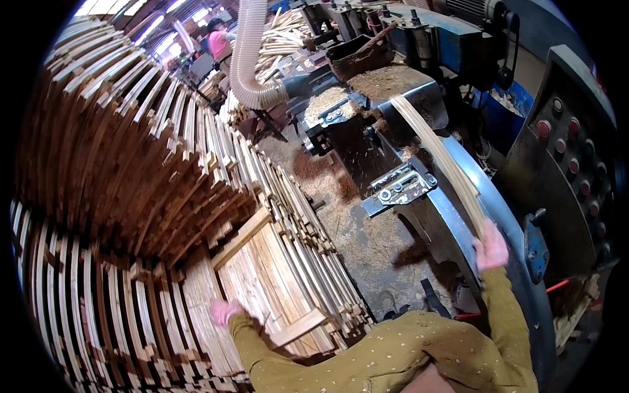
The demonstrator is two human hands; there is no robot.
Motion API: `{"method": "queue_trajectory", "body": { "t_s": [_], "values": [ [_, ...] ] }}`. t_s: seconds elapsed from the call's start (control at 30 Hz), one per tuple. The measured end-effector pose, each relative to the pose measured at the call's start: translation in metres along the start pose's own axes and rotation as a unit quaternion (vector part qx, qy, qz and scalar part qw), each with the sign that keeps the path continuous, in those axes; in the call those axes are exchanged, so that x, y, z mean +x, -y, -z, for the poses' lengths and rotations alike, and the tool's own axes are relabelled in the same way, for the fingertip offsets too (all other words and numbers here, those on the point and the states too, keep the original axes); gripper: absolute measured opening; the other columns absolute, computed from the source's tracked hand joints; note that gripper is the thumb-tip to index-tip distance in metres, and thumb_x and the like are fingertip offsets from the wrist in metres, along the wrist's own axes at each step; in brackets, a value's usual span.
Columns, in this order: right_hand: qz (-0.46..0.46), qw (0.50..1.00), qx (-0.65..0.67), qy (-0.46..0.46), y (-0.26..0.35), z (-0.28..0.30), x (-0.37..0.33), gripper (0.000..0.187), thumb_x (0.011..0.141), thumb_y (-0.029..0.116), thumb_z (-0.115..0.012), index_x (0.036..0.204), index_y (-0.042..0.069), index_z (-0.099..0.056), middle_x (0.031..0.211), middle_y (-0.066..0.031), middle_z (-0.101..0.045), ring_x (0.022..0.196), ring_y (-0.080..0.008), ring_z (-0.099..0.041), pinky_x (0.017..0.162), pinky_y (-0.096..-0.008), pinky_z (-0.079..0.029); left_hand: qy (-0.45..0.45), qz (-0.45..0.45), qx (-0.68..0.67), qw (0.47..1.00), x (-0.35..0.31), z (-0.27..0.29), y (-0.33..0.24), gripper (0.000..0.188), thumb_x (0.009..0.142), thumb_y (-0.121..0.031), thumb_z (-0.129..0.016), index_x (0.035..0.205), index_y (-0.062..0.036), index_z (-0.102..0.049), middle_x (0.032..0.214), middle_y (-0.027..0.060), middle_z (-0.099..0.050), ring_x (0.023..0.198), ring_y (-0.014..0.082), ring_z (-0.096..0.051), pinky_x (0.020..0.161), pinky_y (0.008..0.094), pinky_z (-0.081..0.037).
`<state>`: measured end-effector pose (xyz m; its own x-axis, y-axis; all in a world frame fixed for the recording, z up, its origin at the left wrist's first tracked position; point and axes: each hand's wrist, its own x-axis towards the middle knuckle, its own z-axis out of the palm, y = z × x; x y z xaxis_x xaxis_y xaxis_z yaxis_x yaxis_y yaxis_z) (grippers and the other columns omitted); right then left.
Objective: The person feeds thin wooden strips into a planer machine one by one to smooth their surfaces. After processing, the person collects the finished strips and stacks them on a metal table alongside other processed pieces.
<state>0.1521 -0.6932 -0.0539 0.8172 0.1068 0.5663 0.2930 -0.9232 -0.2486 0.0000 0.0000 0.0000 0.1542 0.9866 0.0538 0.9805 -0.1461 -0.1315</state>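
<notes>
Pale, ridged wooden strips (pixel 445 159), count unclear, lie lengthwise along the curved grey steel table (pixel 495 196), pointing away from the right hand (pixel 490 247), the nearer, closed around their near end. Left of that table, one left hand (pixel 225 312), grip unclear, meets stacked pale wooden boards (pixel 252 262); right, one dark control panel (pixel 557 164).

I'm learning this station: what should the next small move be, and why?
Probably ease the wooden piece toward the machine hood with the right hand: that hand grips its near end, the far end reaches the hood, and the left hand is at the stacked wood.
</notes>
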Motion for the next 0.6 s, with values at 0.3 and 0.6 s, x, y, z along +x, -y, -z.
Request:
{"method": "queue_trajectory", "body": {
  "t_s": [0.3,0.6],
  "values": [
    [-0.096,0.981,-0.105,0.128,-0.016,0.145,-0.187,0.046,0.093,0.021,-0.056,0.132,-0.003,-0.049,0.128,-0.0262,-0.053,0.116,-0.0437,-0.052,0.101,-0.0472,-0.043,-0.173,-0.090,0.177,0.965,0.044,-0.088,0.084,0.055,0.092,-0.012,-0.052,0.143,-0.0023,-0.033,0.130,0.0209,-0.052,0.115,0.0276,-0.058,0.098,0.0375,-0.047],
    [-0.098,0.977,0.127,-0.140,-0.019,-0.012,0.004,0.038,0.086,0.011,-0.065,0.122,-0.002,-0.059,0.125,-0.0191,-0.058,0.112,-0.0332,-0.058,0.095,-0.0373,-0.050,0.003,-0.288,-0.093,0.953,-0.124,0.054,0.031,0.070,0.080,0.006,-0.058,0.143,-0.0003,-0.028,0.134,0.0262,-0.048,0.124,0.0358,-0.050,0.103,0.0401,-0.045]
  ]
}}
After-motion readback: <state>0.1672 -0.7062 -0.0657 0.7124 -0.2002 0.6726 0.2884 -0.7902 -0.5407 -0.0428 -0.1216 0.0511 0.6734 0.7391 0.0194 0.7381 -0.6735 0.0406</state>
